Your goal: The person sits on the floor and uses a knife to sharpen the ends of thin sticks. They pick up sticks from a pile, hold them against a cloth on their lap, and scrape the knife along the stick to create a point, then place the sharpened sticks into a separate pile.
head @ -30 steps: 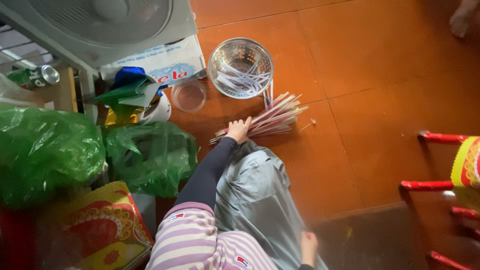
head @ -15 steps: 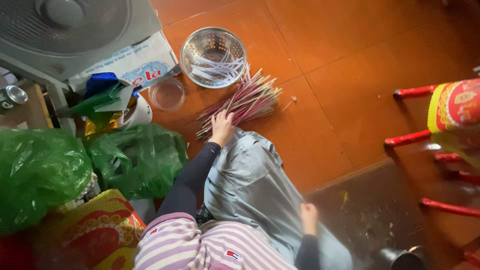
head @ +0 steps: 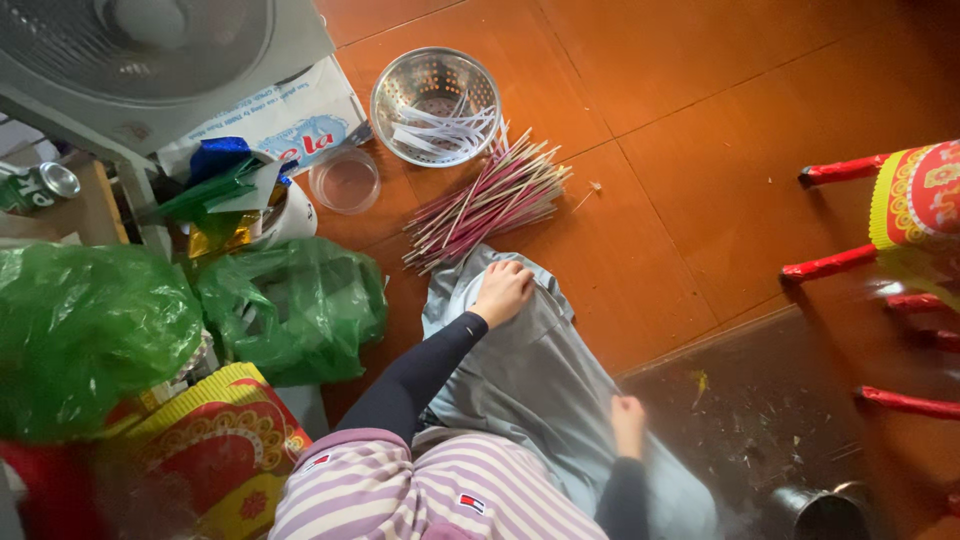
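Observation:
My left hand (head: 503, 291) rests with curled fingers on my knee in grey trousers (head: 530, 370) and holds nothing. Just beyond the knee, a loose bundle of thin pink and red sticks (head: 490, 198) lies fanned out on the orange tiled floor, not touched by the hand. A metal colander (head: 435, 105) with white strips in it stands behind the sticks. My right hand (head: 628, 422) lies curled on my thigh, nothing visible in it. Dark sleeves cover both arms.
A clear round plastic tub (head: 345, 181) sits left of the colander. Green plastic bags (head: 290, 305), a white pot stuffed with green and blue scraps (head: 250, 195), a fan (head: 150, 50) and a red-yellow bag (head: 215, 450) crowd the left. Red stool legs (head: 835, 265) stand at the right.
My left hand has drawn back from the stick bundle onto my knee. The view has shifted, so the sticks and colander appear a little farther from the hand.

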